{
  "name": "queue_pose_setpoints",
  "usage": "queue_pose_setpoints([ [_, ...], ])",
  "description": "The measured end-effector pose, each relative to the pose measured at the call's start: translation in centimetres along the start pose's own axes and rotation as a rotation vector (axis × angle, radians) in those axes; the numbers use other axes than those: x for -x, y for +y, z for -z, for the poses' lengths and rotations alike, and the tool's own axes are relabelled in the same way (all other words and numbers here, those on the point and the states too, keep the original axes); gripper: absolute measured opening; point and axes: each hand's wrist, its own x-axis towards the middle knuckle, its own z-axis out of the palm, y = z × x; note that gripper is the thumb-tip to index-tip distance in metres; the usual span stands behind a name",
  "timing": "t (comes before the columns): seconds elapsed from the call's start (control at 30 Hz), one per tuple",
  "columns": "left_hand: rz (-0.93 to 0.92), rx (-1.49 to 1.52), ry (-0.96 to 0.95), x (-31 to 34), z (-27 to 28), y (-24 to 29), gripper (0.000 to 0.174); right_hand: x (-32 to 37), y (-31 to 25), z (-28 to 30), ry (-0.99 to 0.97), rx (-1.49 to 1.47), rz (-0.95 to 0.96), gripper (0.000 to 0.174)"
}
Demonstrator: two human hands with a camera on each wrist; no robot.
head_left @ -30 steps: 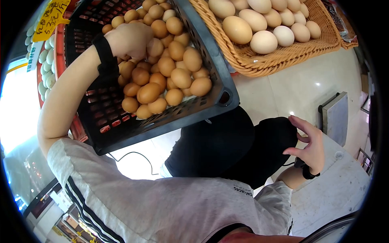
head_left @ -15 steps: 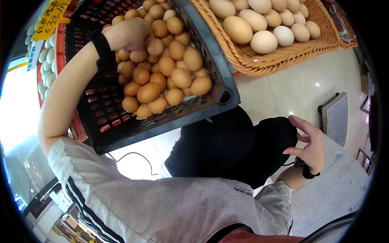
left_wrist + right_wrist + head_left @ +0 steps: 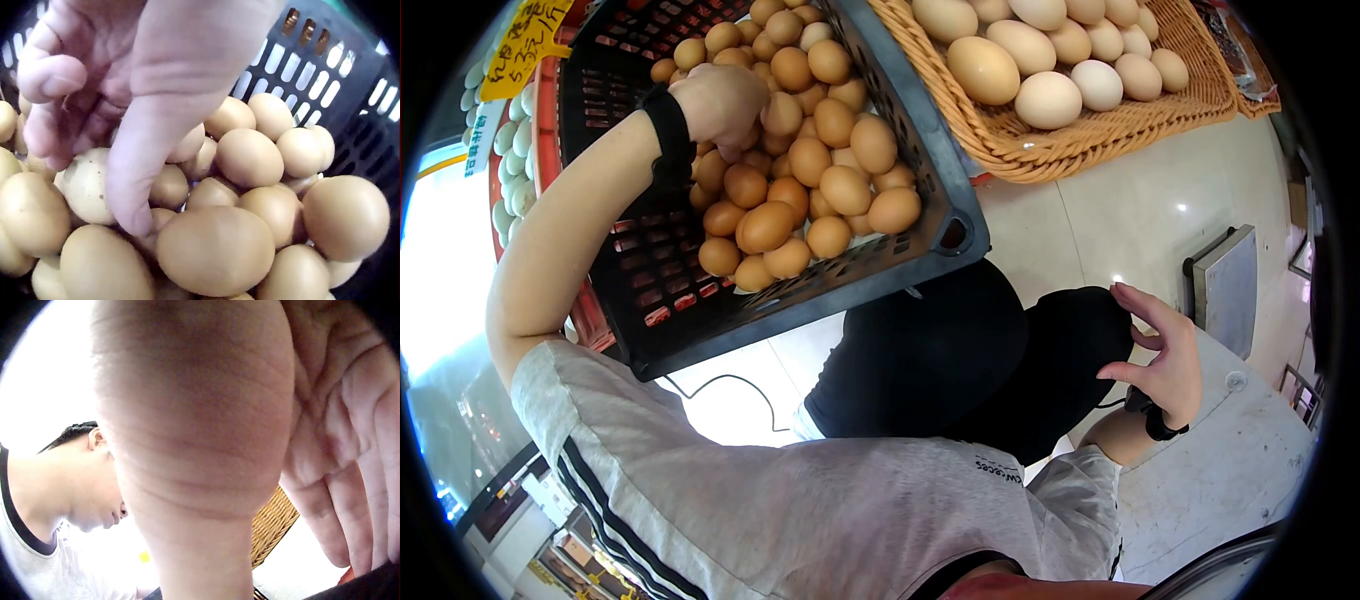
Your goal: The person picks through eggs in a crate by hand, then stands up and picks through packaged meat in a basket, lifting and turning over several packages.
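Now, at eleven o'clock in the head view, the left hand (image 3: 720,105) sits in the crate (image 3: 800,308), thumb and bent fingers either side of a speckled egg (image 3: 87,187); I cannot tell if they pinch it. Brown eggs (image 3: 766,227) crowd it. The basket (image 3: 1100,160) is at one, the scale (image 3: 1230,290) three. Just past three, the right hand (image 3: 1165,365) is fairly straight-fingered, thumb apart.

A handwritten yellow sign (image 3: 524,45) beside the crate's (image 3: 800,312) left edge reads "5.3元/斤"; blue characters on a pale label (image 3: 476,150) and the shirt's (image 3: 800,510) black lettering (image 3: 998,468) are unclear.
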Motion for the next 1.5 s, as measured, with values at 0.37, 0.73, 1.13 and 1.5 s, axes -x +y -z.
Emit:
queue_pose_setpoints([
  [0.37,0.058,-0.01,-0.046,-0.1,-0.1,-0.6,0.04,0.1,0.1,-0.1,0.005,0.002,-0.003,0.103],
  [0.73,-0.019,0.357,-0.082,0.7,1.1,0.4,0.03,0.0,0.1,0.0,0.003,0.01,0.011,0.102],
  [1.13,-0.003,0.245,-0.076,-0.8,0.1,-1.4,0.028,0.0,0.0,0.0,0.003,0.006,0.013,0.101],
  [1.5,-0.095,0.103,-0.021,0.1,0.6,0.3,0.027,0.1,0.0,0.0,0.009,0.002,0.017,0.1],
])
